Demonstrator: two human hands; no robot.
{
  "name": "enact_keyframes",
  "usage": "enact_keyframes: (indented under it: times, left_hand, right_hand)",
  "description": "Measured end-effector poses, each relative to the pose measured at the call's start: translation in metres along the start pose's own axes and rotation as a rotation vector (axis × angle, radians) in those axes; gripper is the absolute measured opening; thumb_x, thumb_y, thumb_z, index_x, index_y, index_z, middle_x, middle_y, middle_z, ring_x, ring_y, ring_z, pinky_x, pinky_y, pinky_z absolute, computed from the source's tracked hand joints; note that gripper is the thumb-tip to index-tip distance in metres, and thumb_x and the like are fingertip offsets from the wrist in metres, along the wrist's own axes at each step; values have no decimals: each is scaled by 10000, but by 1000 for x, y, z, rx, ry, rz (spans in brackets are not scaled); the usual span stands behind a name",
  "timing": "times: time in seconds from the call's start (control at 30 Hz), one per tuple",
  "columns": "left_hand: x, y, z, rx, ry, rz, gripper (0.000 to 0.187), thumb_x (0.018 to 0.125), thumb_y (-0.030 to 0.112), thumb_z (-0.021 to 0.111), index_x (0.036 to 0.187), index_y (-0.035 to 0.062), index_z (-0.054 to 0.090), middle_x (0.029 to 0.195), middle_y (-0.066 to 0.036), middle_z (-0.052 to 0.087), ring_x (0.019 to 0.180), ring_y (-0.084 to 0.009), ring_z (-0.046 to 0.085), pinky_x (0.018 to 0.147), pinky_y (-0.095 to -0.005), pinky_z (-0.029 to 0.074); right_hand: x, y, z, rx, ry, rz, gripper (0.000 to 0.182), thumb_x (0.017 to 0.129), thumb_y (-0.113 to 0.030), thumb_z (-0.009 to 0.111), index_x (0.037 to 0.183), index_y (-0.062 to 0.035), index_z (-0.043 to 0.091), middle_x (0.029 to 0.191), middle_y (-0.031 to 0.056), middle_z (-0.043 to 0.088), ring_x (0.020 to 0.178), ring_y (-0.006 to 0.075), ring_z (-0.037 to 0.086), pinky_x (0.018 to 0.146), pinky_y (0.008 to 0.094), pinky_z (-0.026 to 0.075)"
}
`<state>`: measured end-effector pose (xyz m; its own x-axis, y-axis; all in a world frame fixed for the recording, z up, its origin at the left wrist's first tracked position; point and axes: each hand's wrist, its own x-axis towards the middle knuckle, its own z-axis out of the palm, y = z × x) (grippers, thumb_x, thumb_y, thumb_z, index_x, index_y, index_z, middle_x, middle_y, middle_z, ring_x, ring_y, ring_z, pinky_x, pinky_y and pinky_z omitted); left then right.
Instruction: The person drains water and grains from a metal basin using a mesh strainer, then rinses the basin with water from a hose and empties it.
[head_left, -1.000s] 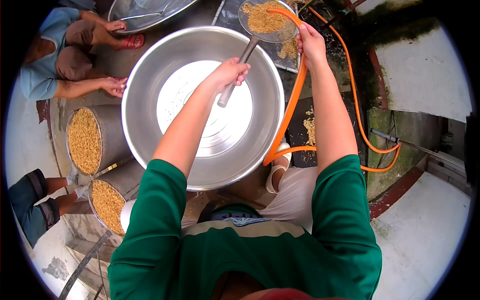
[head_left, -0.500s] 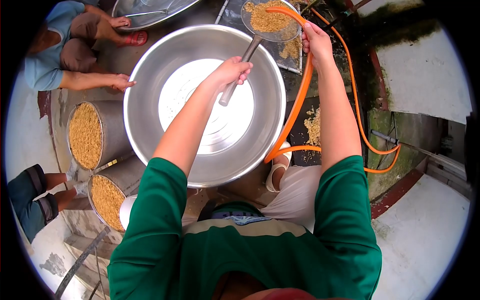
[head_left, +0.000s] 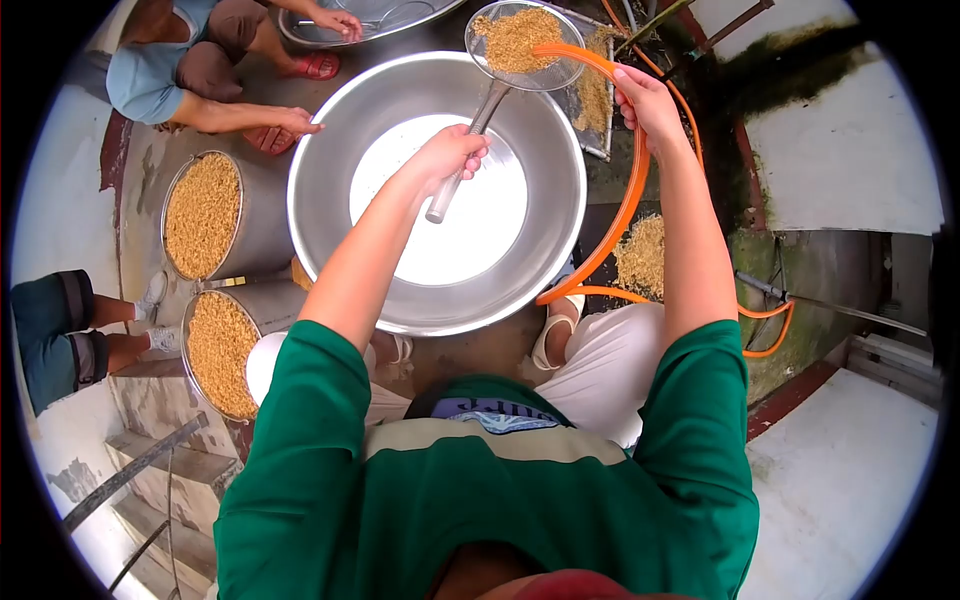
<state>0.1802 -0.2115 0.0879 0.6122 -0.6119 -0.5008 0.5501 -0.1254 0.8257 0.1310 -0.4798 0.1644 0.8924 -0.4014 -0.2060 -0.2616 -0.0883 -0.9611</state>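
My left hand (head_left: 452,158) is wrapped round the metal handle of a round mesh strainer (head_left: 492,92), over a large metal basin (head_left: 318,190). In the strainer's bowl, past the basin's far rim, lies a heap of golden grain (head_left: 515,38). With fingers closed, my right hand (head_left: 648,100) grips an orange hose (head_left: 628,205) near its end. The hose's mouth points left into the strainer, at the grain. Whether water is running from it I cannot make out. The basin's bright bottom shows a few small specks.
Two metal buckets of grain (head_left: 203,215) (head_left: 222,355) stand left of the basin. A co-worker's hand (head_left: 298,122) is at the basin's left rim; another metal basin (head_left: 385,22) is beyond. Spilled grain (head_left: 640,258) lies on the right. Steps (head_left: 165,430) are lower left.
The view has shifted a little. The strainer and hose remain in my hands, with the hose end still over the grain. The co-worker's other hand has lifted and opened near the far basin.
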Motion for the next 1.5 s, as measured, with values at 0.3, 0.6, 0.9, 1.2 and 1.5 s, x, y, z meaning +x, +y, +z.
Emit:
enact_keyframes:
  times: [0.3, 0.6, 0.9, 1.2, 1.5]
  left_hand:
    - [-128, -25, -10, 4, 36, -60, 159, 837, 111, 549, 738, 50, 441, 623, 26, 458, 443, -23, 374, 357, -166, 304]
    - [-224, -28, -39, -144, 108, -36, 101, 822, 71, 535, 761, 9, 486, 623, 26, 449, 459, -16, 376, 374, -154, 308]
    - [-326, -2, -55, -281, 261, 9, 197, 885, 95, 467, 1017, -51, 462, 696, 16, 444, 439, 0, 332, 331, -129, 276]
    - [-458, -29, -56, -515, 380, 141, 258, 893, 104, 456, 1080, -72, 432, 696, 22, 423, 441, 3, 341, 328, -133, 283]
    - [-562, -103, -62, -460, 818, 231, 257, 875, 92, 473, 1103, -26, 456, 716, 10, 453, 439, -17, 356, 352, -146, 303]
  right_hand:
    - [-87, -2, 14, 100, 72, -3, 299, 885, -215, 510, 1128, -44, 547, 642, -24, 477, 478, 55, 394, 425, 207, 350]
    - [-121, 14, 12, 73, 130, 73, 263, 885, -201, 501, 1085, -39, 555, 630, -24, 473, 486, 64, 412, 433, 213, 376]
    - [-117, 28, 39, 214, -83, 108, 286, 892, -164, 497, 1153, -49, 504, 659, -7, 479, 515, 67, 430, 451, 210, 394]
    - [-110, 32, 52, 122, -133, 78, 264, 899, -195, 490, 1127, -63, 515, 661, -22, 470, 523, 61, 426, 468, 205, 389]
    - [-110, 33, 72, 68, -175, 69, 284, 908, -184, 470, 1163, -61, 497, 668, -13, 453, 543, 77, 420, 485, 218, 390]
